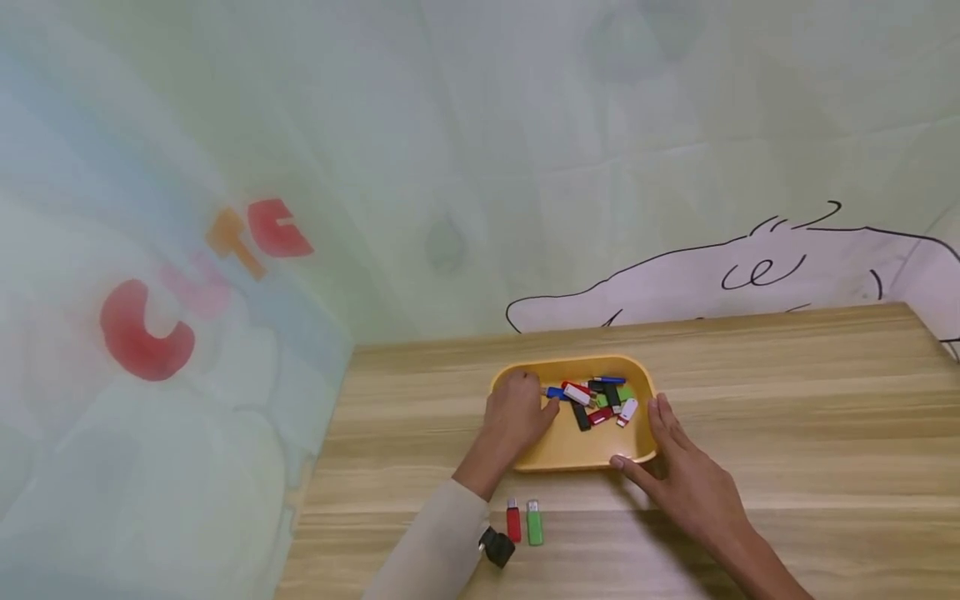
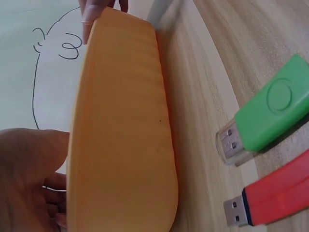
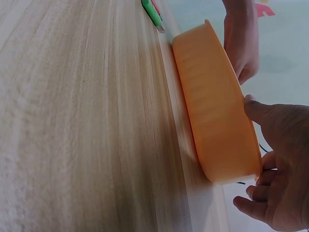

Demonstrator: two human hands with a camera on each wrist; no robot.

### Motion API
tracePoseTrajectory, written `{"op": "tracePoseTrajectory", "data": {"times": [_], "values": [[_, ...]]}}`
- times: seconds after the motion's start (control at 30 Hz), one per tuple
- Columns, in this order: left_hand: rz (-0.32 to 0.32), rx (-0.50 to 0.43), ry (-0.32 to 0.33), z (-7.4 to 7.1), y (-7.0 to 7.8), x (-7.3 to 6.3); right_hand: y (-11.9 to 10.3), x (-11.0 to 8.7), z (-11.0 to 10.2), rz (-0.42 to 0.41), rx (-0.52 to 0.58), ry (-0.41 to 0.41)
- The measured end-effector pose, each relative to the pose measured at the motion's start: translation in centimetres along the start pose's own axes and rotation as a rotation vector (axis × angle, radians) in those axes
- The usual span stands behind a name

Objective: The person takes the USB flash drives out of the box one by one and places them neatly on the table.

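While the spread right hand (image 1: 699, 490) braced the tray (image 1: 570, 452), the left hand (image 1: 517, 414) was probably picking USB sticks (image 1: 577, 394) (couldn't tell its grip); next likely needed a clean pinch.

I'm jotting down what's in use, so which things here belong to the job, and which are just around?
Likely part of the job:
Yellow tray
USB sticks inside it
Red USB stick, green USB stick nearby

Just around:
Printed backdrop
Wooden table, as support

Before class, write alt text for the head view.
A person's left hand dips into a rounded yellow plastic tray of multicoloured USB sticks; the right hand touches its rim. Nearer, a red USB stick and a green one lie on the wood-grain table.
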State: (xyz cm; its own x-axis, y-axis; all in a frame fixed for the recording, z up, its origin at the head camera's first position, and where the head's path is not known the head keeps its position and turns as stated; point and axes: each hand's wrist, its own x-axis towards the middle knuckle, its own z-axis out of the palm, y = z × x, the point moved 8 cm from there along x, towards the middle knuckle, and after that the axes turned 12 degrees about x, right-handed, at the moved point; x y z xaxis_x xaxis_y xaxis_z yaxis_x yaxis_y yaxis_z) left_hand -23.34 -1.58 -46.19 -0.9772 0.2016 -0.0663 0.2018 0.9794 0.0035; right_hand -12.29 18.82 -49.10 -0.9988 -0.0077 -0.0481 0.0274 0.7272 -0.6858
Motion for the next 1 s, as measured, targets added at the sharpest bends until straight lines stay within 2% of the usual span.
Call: {"op": "tracePoseTrajectory", "data": {"times": [0.17, 0.43, 1.0], "values": [[0.016, 0.027, -0.026, 0.8, 0.7, 0.8, 0.1, 0.0, 0.0, 0.000, 0.003, 0.003], [-0.005, 0.057, -0.075, 1.8, 1.2, 1.2, 0.0, 0.0, 0.0, -0.004, 0.004, 0.005], [-0.012, 0.094, -0.025, 2.1, 2.1, 1.9, 0.0, 0.0, 0.0, 0.005, 0.003, 0.004]]}}
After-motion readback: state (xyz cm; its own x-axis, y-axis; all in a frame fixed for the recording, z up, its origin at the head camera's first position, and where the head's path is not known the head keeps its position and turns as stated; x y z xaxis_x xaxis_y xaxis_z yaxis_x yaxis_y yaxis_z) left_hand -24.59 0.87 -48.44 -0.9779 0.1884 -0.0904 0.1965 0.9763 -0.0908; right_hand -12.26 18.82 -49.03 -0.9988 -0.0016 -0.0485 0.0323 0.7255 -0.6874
